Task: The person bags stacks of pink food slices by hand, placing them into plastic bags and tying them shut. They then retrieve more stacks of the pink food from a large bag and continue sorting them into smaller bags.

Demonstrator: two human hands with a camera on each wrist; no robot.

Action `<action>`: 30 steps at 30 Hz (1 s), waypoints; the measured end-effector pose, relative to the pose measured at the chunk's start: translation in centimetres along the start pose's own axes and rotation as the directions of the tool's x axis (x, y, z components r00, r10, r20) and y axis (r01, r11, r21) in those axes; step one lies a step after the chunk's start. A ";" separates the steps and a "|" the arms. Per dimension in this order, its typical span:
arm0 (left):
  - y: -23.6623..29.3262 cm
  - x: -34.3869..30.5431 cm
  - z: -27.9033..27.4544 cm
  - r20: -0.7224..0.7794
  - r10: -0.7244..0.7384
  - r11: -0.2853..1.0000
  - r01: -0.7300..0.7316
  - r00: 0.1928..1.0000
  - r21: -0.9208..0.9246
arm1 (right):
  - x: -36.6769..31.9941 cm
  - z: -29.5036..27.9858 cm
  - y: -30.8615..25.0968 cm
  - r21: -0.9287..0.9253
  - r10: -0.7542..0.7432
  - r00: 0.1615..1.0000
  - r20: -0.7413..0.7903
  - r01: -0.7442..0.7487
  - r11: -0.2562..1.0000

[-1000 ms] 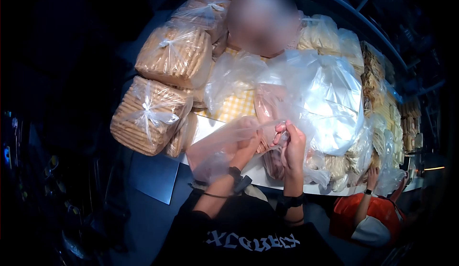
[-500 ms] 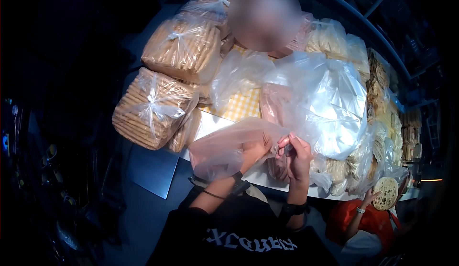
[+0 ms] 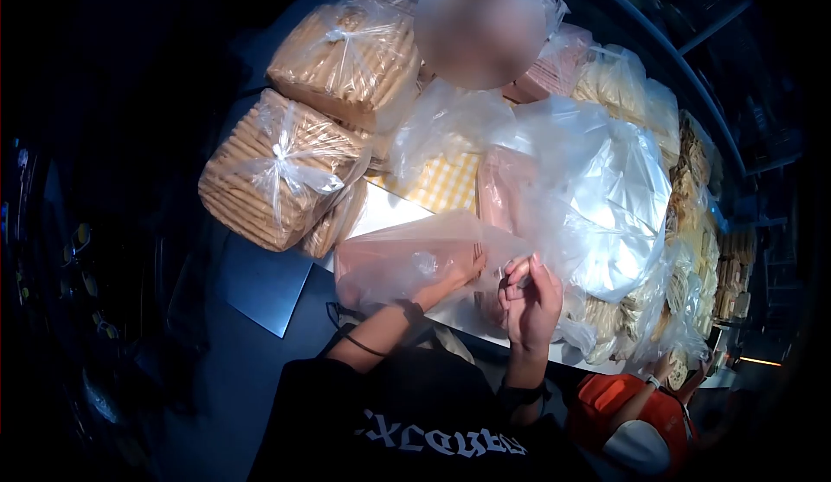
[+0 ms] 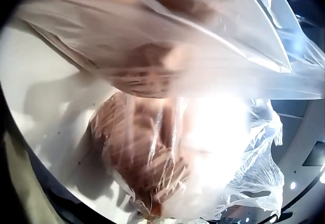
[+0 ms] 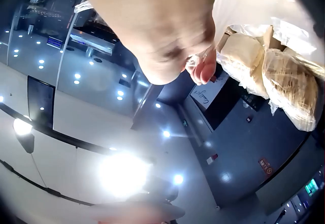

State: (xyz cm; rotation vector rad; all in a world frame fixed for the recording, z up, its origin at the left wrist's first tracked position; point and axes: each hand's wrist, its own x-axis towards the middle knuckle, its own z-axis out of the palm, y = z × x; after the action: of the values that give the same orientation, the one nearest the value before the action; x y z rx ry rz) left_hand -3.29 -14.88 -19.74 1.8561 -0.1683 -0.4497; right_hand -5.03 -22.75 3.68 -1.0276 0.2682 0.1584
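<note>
Head view: hard cool light pooled on glossy silvery-white plastic sheeting (image 3: pixel 619 205), surroundings sunk to near black, edges curved and vignetted, round blurred patch (image 3: pixel 480 25) at upper centre. Left wrist view: blown-out white glare beside hazy translucent plastic bag (image 4: pixel 127 25), soft shadows on pale smooth tabletop (image 4: pixel 56 112). Right wrist view: large bright white lamp (image 5: pixel 122 175) flaring, long black rail (image 5: pixel 51 134) bowed by lens, dark corners

Figure: Held bag (image 3: pixel 381 255), 8 o'clock: translucent plastic, smooth. Wrapping (image 3: pixel 281 166) on tan stack (image 3: pixel 238 200), 10 o'clock: clear plastic, glossy, creased. White bag (image 3: pixel 628 213), 3 o'clock: glossy plastic. Shirt (image 3: pixel 415 395), 6 o'clock: matt cloth.
</note>
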 end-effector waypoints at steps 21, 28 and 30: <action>-1.0 -2.8 -0.4 0.045 0.128 0.945 -0.136 0.991 0.296 | -1.8 -0.6 1.9 -0.453 0.110 0.972 0.209 -0.003 0.891; -1.3 -1.9 -0.7 0.048 0.151 0.940 -0.159 0.987 0.300 | -0.4 0.1 0.1 -0.355 0.085 0.980 0.181 -0.016 0.935; -0.6 -2.6 -1.3 0.027 0.214 0.950 -0.215 0.976 0.225 | -0.1 -0.2 -0.2 -0.438 -0.020 0.985 0.172 0.094 0.894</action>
State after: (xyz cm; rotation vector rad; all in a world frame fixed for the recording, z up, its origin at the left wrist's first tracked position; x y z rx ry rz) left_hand -5.20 -12.64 -19.39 2.0335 -0.4346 -0.2897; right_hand -5.08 -23.05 3.71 -1.4702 0.0486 0.2571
